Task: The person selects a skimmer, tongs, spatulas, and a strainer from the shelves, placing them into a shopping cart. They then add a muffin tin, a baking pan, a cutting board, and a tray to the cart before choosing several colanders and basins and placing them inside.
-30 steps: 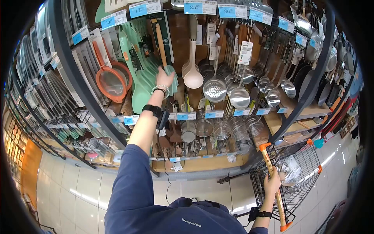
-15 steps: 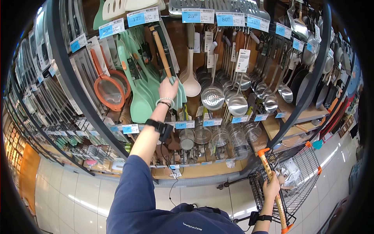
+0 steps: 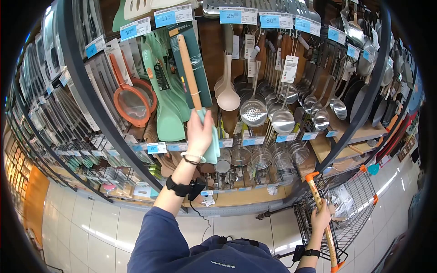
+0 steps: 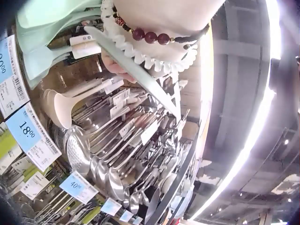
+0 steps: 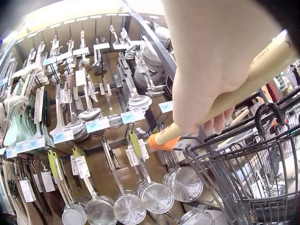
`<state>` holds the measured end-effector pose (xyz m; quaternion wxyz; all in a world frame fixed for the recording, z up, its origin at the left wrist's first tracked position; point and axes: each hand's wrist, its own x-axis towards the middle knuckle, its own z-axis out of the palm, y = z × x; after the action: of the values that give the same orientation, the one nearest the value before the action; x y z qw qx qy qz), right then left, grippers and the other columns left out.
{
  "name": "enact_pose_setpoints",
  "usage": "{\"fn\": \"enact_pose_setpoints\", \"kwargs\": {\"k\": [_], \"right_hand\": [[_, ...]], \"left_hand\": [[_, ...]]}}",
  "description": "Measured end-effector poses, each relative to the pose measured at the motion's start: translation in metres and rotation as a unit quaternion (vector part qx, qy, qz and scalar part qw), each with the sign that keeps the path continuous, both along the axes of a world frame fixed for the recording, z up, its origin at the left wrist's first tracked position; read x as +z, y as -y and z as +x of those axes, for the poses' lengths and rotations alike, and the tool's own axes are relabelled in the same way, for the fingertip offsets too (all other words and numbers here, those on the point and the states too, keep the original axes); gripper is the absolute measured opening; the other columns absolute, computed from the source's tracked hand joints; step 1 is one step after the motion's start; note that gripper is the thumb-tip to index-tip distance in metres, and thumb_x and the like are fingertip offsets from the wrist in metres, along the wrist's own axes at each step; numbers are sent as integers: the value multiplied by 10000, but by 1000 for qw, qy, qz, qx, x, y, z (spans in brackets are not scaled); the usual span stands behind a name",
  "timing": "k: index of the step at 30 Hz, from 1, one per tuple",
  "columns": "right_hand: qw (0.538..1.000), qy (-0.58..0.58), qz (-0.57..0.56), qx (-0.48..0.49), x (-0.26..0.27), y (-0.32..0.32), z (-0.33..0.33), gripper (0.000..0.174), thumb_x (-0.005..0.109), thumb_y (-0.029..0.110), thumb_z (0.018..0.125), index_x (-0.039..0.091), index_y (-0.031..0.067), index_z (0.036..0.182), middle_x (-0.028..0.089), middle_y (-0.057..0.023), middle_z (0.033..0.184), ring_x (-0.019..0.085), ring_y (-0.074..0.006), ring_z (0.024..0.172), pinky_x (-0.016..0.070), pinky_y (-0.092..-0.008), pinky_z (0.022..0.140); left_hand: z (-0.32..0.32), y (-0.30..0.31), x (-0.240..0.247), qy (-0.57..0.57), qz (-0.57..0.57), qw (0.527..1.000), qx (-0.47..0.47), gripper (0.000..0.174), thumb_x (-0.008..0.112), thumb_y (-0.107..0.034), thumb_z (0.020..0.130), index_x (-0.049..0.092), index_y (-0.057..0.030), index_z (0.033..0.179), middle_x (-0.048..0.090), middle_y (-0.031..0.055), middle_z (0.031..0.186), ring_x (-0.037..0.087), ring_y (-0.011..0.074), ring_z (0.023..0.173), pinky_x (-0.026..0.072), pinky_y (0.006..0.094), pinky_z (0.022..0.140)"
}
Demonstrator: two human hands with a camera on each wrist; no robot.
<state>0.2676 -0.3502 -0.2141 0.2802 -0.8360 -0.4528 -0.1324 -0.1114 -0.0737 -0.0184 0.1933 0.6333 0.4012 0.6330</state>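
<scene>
My left hand (image 3: 200,135) grips a spatula (image 3: 189,73) near the lower end of its wooden handle. Its mint-green head hangs below and beside the fingers, and a dark green backing card (image 3: 203,86) sits behind the handle. In the left wrist view the mint blade (image 4: 140,75) appears edge-on beside the wrist, hiding part of the hand. To the left hang more mint-green utensils (image 3: 171,125); to the right, cream ladles (image 3: 228,99). Down at the right, my right hand (image 3: 320,216) is wrapped round the push bar (image 3: 328,241) of a shopping cart.
Orange-rimmed strainers (image 3: 132,107) and steel ladles (image 3: 283,122) hang on the rack. Wire-mesh strainers (image 5: 157,197) hang lower down. Dark posts (image 3: 93,82) divide the shelving. The cart's wire basket (image 3: 359,191) holds clear-wrapped goods. A tiled floor (image 3: 241,227) lies below.
My left hand has drawn the spatula and its card outward and down from the rack, so the card now shows more fully. My right hand stays on the cart's bar.
</scene>
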Motion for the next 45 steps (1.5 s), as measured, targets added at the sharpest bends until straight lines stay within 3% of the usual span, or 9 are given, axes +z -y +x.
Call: {"fn": "enact_pose_setpoints", "kwargs": {"k": [10, 17, 22, 25, 26, 28, 40, 42, 45], "right_hand": [[1000, 4, -14, -19, -4, -1, 3, 428, 570, 57, 686, 510, 110, 1107, 597, -137, 877, 572, -343, 779, 457, -415, 680], [989, -50, 106, 89, 37, -10, -37, 409, 594, 58, 728, 487, 22, 1121, 512, -168, 1094, 486, -327, 1036, 380, -389, 893], [731, -512, 135, 430, 59, -40, -130, 707, 682, 247, 759, 308, -10, 1301, 445, -134, 1224, 399, -227, 1185, 310, -349, 986], [707, -516, 92, 474, 21, -52, -160, 684, 695, 236, 747, 339, -32, 1267, 407, -158, 1284, 403, -242, 1179, 318, -366, 984], [681, -568, 74, 456, 39, -53, -177, 717, 642, 316, 769, 285, -19, 1292, 447, -175, 1234, 408, -265, 1173, 305, -375, 987], [628, -627, 93, 451, 29, -55, -184, 449, 598, 128, 784, 440, -39, 1169, 500, -171, 1182, 454, -245, 1123, 336, -360, 968], [639, -637, 154, 402, 15, -49, -172, 256, 568, 213, 828, 519, -8, 948, 598, -161, 933, 541, -283, 1008, 376, -437, 925], [621, -672, 220, 339, 21, -48, -161, 192, 545, 214, 845, 481, 51, 767, 506, -73, 668, 545, -236, 758, 406, -420, 854], [578, -710, 287, 281, 23, -42, -126, 197, 506, 211, 868, 425, 100, 727, 364, 14, 556, 403, -117, 569, 387, -307, 651]], "left_hand": [[-5, 57, 7, 12, -33, 992, -119, 140, 498, -133, 877, 476, 5, 872, 554, 62, 655, 537, 151, 568, 417, 287, 526], [32, 118, -76, -123, -96, 971, -181, 229, 519, -201, 861, 468, 21, 856, 531, 158, 550, 545, 316, 495, 404, 379, 460], [50, 150, -123, -348, -109, 902, -232, 261, 529, -238, 839, 455, -3, 927, 561, 160, 605, 576, 337, 571, 446, 410, 488], [60, 158, -142, -408, -44, 861, -301, 245, 533, -220, 821, 448, -32, 952, 573, 141, 650, 590, 329, 606, 464, 413, 497], [62, 161, -145, -396, 1, 851, -345, 234, 529, -215, 818, 447, -45, 956, 580, 131, 667, 596, 326, 609, 470, 417, 497], [59, 164, -145, -411, -22, 845, -341, 209, 524, -208, 818, 446, -66, 950, 587, 129, 702, 591, 331, 600, 474, 415, 497], [29, 167, -154, -340, -86, 852, -389, 443, 543, -303, 829, 442, -80, 1198, 608, 172, 904, 599, 351, 764, 493, 425, 658], [19, 158, -168, -311, -137, 868, -363, 428, 553, -334, 814, 500, -88, 1161, 615, 161, 903, 603, 319, 802, 492, 417, 669], [-19, 132, -172, -324, -242, 873, -272, 398, 553, -342, 810, 558, -42, 1071, 626, 150, 939, 598, 329, 844, 483, 389, 707]]}}
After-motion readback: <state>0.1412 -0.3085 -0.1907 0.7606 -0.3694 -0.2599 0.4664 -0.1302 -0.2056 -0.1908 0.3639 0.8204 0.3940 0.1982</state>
